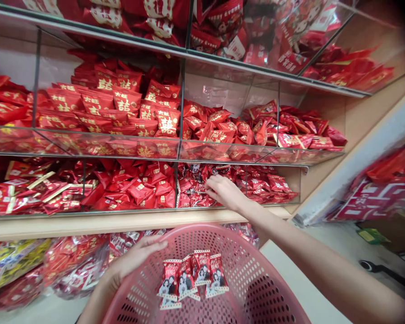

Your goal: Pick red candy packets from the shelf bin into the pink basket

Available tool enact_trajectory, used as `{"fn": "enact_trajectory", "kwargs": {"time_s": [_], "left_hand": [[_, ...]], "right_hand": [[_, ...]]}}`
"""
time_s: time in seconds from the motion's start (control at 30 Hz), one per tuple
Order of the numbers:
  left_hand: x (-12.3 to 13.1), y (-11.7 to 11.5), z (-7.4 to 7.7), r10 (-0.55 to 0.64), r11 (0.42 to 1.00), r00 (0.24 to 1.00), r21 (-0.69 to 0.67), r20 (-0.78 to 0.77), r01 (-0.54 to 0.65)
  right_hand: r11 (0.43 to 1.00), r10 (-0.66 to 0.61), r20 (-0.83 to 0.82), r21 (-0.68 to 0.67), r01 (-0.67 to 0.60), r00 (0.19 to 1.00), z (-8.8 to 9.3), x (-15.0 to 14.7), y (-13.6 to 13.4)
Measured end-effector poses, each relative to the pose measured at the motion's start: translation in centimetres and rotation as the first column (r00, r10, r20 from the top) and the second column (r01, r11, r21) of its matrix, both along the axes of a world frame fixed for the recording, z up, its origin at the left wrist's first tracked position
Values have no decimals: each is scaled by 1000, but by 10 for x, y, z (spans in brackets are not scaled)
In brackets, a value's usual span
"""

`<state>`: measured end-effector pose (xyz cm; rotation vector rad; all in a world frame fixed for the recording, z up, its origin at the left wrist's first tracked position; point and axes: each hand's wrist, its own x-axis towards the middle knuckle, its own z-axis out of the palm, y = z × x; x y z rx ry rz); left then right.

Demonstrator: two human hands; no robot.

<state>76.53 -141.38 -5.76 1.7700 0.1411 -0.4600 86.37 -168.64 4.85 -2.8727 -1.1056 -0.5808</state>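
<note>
My left hand grips the left rim of a pink perforated plastic basket, thumb lying over the edge. Several small red candy packets with a printed black-and-white couple rest inside the basket. My right hand reaches into a lower shelf compartment, its fingers bent down and drawn together among similar red-and-black candy packets. Whatever its fingertips have between them is hidden.
Glass dividers split the shelves into bins of red-wrapped sweets. A wooden shelf edge runs above the basket. Bagged goods lie below on the left; red-and-white bags stand at right.
</note>
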Motion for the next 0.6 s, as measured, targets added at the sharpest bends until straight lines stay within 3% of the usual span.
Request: {"fn": "enact_trajectory", "kwargs": {"time_s": [0.17,0.3,0.4,0.6], "left_hand": [[2,0,-2,-69,994,998,-86,9,70],[3,0,-3,-8,1000,1000,25,-2,8],[4,2,-6,14,997,1000,75,11,-15],[4,1,-3,-47,999,998,-14,45,48]], "right_hand": [[981,57,2,-189,-55,998,6,11,3],[969,71,74,-240,-51,995,4,12,8],[969,67,129,-244,-34,989,2,13,11],[989,25,222,-149,8,975,3,15,16]]}}
